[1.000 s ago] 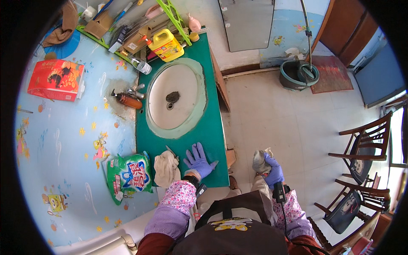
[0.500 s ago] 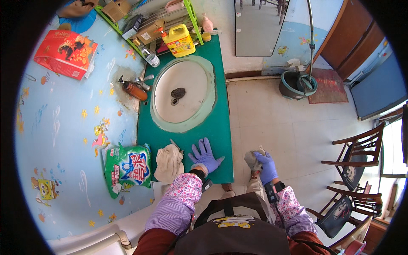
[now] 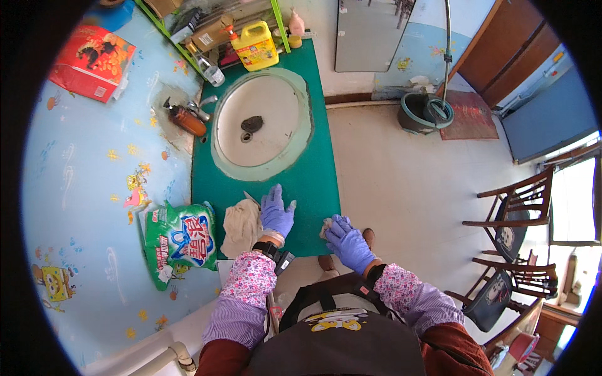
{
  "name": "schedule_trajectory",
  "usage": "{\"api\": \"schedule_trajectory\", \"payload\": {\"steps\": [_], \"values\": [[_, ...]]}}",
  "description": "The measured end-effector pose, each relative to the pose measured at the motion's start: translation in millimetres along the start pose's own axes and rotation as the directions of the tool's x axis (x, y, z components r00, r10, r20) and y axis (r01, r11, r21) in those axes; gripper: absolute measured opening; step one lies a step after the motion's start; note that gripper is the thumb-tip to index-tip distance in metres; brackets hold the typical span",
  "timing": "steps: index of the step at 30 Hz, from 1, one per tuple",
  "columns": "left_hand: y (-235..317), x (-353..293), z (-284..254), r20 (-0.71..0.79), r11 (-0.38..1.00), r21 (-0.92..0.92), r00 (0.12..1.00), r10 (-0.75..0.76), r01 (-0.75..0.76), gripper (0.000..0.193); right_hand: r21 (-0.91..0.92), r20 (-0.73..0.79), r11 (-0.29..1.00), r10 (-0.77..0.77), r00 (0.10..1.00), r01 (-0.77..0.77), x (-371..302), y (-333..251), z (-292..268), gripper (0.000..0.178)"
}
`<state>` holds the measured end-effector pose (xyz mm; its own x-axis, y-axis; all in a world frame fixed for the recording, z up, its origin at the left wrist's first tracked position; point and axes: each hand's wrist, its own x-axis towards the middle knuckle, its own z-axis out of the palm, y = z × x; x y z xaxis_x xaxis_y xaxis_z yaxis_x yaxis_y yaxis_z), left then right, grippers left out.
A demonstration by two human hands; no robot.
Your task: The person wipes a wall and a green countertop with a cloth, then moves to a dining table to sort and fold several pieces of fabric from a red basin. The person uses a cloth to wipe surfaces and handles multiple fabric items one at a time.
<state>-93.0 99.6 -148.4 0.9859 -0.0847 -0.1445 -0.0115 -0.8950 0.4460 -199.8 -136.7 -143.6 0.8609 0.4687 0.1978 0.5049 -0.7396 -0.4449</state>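
Note:
My left hand (image 3: pixel 276 213), in a purple glove, rests on the green countertop (image 3: pixel 301 188), its fingers stretched out and the thumb apart. Just left of it lies a crumpled beige cloth (image 3: pixel 241 229); a thin pointed thing juts out at its far end, mostly hidden. At the counter's right edge my right hand (image 3: pixel 352 244), gloved alike, presses a small greyish cloth (image 3: pixel 325 229) against the surface, and the fingers cover most of it. Beyond both hands is an oval white sink (image 3: pixel 282 119) with a dark oval lump (image 3: pixel 252 123) beside its drain.
A green plastic bag (image 3: pixel 182 241) leans at the wall on the left. An amber pump bottle (image 3: pixel 187 120) stands by the tap (image 3: pixel 204 108). Farther back are a yellow jug (image 3: pixel 256 47) and a clear bottle (image 3: pixel 212 72). A bucket (image 3: pixel 414 119) and chairs (image 3: pixel 511 207) stand to the right.
My right hand has moved left with the greyish cloth, from beside the counter onto its edge. My left hand has shifted slightly left and its fingers have drawn closer together. The view has shifted a little.

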Motion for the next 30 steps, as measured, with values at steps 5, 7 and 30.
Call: {"api": "schedule_trajectory", "payload": {"steps": [5, 7, 30], "values": [[8.4, -17.4, 23.5, -0.007, 0.975, 0.222, 1.0, 0.01, -0.008, 0.09, -0.032, 0.012, 0.998, -0.047, 0.999, 0.048, 0.7, 8.3, 5.8, 0.037], [16.1, -18.3, 22.9, 0.013, 0.956, 0.294, 1.0, -0.023, 0.018, 0.095, -0.008, -0.01, 0.999, -0.035, 0.999, 0.035, 3.8, 9.3, 7.8, 0.038], [55.9, -26.3, 20.0, 0.165, 0.907, 0.419, 0.98, -0.109, 0.031, 0.094, -0.068, -0.144, 0.994, 0.079, 0.987, -0.089, 272.0, 155.1, 34.8, 0.024]]}}
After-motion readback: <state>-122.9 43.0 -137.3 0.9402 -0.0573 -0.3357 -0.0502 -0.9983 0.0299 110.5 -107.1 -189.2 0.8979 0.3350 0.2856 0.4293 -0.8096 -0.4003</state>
